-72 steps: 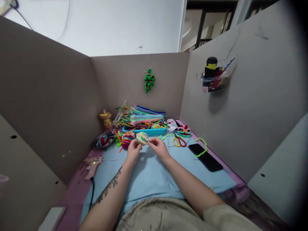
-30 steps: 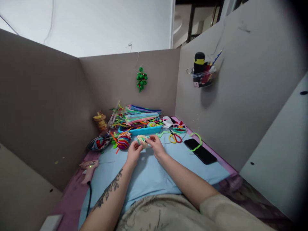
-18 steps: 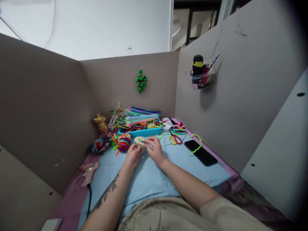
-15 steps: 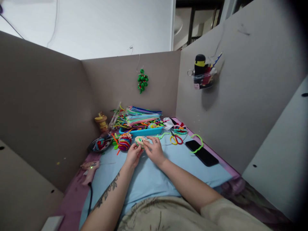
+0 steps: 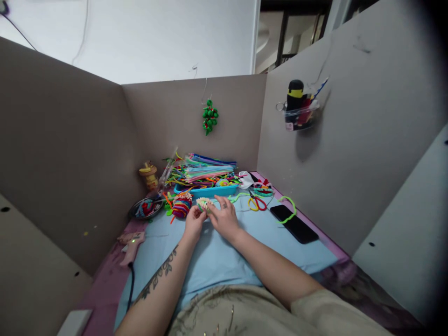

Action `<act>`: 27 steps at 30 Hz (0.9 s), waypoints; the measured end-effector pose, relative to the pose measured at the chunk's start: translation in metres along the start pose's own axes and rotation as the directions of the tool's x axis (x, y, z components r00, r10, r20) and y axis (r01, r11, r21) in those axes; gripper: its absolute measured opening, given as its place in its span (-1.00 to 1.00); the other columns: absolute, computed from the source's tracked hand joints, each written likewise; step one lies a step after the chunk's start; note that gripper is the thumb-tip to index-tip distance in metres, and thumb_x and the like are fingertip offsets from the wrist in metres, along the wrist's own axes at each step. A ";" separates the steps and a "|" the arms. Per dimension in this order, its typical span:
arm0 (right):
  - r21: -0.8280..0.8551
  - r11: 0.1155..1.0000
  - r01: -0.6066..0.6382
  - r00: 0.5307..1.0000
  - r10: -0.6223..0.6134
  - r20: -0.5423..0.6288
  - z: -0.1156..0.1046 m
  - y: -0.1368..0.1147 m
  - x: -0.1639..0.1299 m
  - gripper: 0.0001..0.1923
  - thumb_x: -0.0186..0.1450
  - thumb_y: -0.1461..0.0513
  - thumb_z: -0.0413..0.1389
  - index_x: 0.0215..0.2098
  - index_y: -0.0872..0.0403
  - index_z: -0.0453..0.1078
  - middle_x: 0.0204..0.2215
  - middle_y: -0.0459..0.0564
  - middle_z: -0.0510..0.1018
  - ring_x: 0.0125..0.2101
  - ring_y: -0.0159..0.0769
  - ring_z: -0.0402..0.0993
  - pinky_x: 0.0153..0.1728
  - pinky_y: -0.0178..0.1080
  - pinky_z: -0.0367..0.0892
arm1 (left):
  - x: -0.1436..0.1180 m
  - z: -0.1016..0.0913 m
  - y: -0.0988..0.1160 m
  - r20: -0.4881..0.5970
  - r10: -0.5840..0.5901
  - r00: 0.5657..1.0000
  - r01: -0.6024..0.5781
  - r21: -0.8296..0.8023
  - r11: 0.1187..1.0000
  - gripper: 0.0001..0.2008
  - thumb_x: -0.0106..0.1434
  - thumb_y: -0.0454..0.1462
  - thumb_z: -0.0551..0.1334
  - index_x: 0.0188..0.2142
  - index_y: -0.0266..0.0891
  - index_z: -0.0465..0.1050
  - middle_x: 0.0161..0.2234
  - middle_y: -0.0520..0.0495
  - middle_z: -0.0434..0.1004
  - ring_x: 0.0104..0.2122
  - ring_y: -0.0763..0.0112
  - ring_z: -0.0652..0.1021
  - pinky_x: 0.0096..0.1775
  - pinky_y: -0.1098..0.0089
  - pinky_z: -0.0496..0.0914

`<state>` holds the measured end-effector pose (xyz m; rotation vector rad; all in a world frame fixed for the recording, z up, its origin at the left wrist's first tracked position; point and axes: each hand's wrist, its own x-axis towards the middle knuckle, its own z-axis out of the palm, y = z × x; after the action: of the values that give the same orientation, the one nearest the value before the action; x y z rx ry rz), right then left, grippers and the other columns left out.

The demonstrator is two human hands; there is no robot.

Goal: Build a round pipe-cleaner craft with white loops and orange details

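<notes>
Both hands meet over the blue cloth [image 5: 224,254] around a small cream-and-green piece that looks coiled from pipe cleaners [image 5: 203,203]. My left hand [image 5: 194,223] pinches its lower edge with closed fingers. From the right, my right hand [image 5: 224,215] grips it, fingers bent over its side and partly covering it. Just left of the piece sits a striped, multicoloured pipe-cleaner ball [image 5: 181,206] with a cream top. Right of my right hand lie scissors [image 5: 257,203] with red and yellow handles.
Behind the hands, a blue tray [image 5: 210,191] is heaped with pipe cleaners [image 5: 210,170]. A black phone [image 5: 296,225] with a green pipe cleaner [image 5: 293,210] across it lies right. At left are a pink glue gun [image 5: 132,247] and a dark bowl [image 5: 146,208]. Grey panels [image 5: 189,112] enclose the table.
My right hand's fingers have shifted over the cream-and-green piece, which looks turned and more covered. Both hands keep hold of it. The whole view has shifted slightly.
</notes>
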<state>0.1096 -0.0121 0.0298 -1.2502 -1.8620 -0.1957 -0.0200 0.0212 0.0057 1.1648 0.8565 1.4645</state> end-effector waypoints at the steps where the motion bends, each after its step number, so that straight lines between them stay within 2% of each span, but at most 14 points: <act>1: 0.002 1.000 0.000 1.000 0.000 -0.003 0.000 0.000 0.000 -0.63 0.18 0.24 0.08 -0.03 -0.08 0.36 0.07 0.08 0.21 0.05 -0.02 0.04 0.01 0.04 0.06 | 0.000 0.000 0.000 -0.002 0.000 1.000 0.000 0.010 1.000 -0.71 -0.07 -0.22 0.32 -0.36 -0.25 0.29 -0.43 0.03 0.44 -0.41 0.48 0.47 -0.30 0.42 0.37; 7: 0.045 0.999 0.018 0.998 -0.016 -0.055 0.000 0.001 -0.001 -0.66 0.20 0.25 0.05 -0.04 -0.08 0.37 0.03 0.05 0.24 0.02 -0.08 0.08 0.03 -0.01 0.07 | 0.001 -0.001 -0.003 0.004 -0.016 1.000 0.016 -0.034 0.999 -0.69 -0.08 -0.22 0.33 -0.36 -0.25 0.30 -0.41 0.00 0.46 -0.39 0.46 0.48 -0.27 0.39 0.38; 12: 0.193 0.981 0.019 0.995 0.000 -0.100 0.003 0.002 -0.001 -0.67 0.22 0.25 0.02 -0.04 -0.04 0.35 -0.03 0.06 0.26 -0.01 -0.14 0.16 0.02 -0.05 0.12 | 0.000 0.000 0.004 -0.004 -0.144 0.990 0.140 -0.212 0.967 -0.66 -0.15 -0.28 0.39 -0.37 -0.26 0.33 -0.41 0.03 0.45 -0.41 0.51 0.48 -0.29 0.43 0.39; 16: 0.387 0.919 -0.073 0.973 0.150 -0.174 0.009 0.009 0.000 -0.71 0.22 0.23 0.01 -0.08 0.03 0.33 -0.12 0.08 0.29 -0.06 -0.20 0.23 -0.04 -0.12 0.20 | 0.002 -0.002 0.008 -0.032 -0.207 0.978 0.187 -0.312 0.932 -0.70 -0.15 -0.34 0.39 -0.39 -0.26 0.36 -0.43 0.04 0.45 -0.43 0.53 0.49 -0.31 0.47 0.41; 20: 0.513 0.834 -0.201 0.941 0.310 -0.135 0.019 0.017 0.000 -0.67 0.16 0.22 0.05 -0.08 0.06 0.28 -0.13 0.08 0.31 -0.12 -0.21 0.27 -0.16 -0.17 0.27 | 0.006 -0.003 0.009 -0.030 -0.253 0.967 0.220 -0.404 0.888 -0.79 -0.05 -0.41 0.33 -0.38 -0.23 0.39 -0.38 0.02 0.47 -0.40 0.55 0.50 -0.34 0.54 0.41; 22: 0.594 0.753 -0.285 0.912 0.404 -0.075 0.026 0.020 0.000 -0.63 0.12 0.21 0.08 -0.09 0.06 0.25 -0.12 0.08 0.32 -0.16 -0.23 0.29 -0.23 -0.20 0.29 | 0.006 -0.003 0.010 -0.015 -0.285 0.958 0.248 -0.450 0.858 -0.81 0.00 -0.45 0.28 -0.36 -0.22 0.40 -0.37 0.03 0.47 -0.41 0.59 0.49 -0.34 0.58 0.41; 23: 0.651 0.683 -0.331 0.890 0.455 -0.024 0.030 0.021 0.000 -0.61 0.09 0.20 0.10 -0.10 0.06 0.24 -0.11 0.07 0.32 -0.18 -0.25 0.31 -0.26 -0.22 0.29 | 0.005 -0.002 0.010 -0.005 -0.294 0.956 0.258 -0.468 0.845 -0.81 0.02 -0.47 0.26 -0.35 -0.22 0.40 -0.36 0.03 0.47 -0.41 0.60 0.49 -0.34 0.60 0.41; 25: 0.780 0.463 -0.420 0.834 0.536 0.131 0.036 0.022 -0.001 -0.55 0.02 0.20 0.15 -0.12 0.05 0.21 -0.13 0.05 0.35 -0.24 -0.29 0.34 -0.30 -0.26 0.29 | 0.004 -0.001 0.011 0.014 -0.293 0.956 0.261 -0.494 0.829 -0.79 0.04 -0.50 0.23 -0.32 -0.23 0.40 -0.34 0.02 0.47 -0.40 0.60 0.50 -0.33 0.60 0.41; 27: 0.854 0.174 -0.491 0.773 0.538 0.335 0.040 0.021 -0.001 -0.51 -0.05 0.23 0.19 -0.14 0.05 0.19 -0.22 -0.01 0.42 -0.32 -0.34 0.38 -0.36 -0.30 0.28 | 0.002 0.000 0.011 0.042 -0.274 0.961 0.257 -0.507 0.823 -0.76 0.05 -0.51 0.22 -0.29 -0.25 0.40 -0.31 0.00 0.48 -0.37 0.58 0.51 -0.30 0.59 0.42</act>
<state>0.1042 0.0195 -0.0022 -0.9029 -0.9935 1.0979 -0.0233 0.0211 0.0168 0.5962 0.5701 1.3637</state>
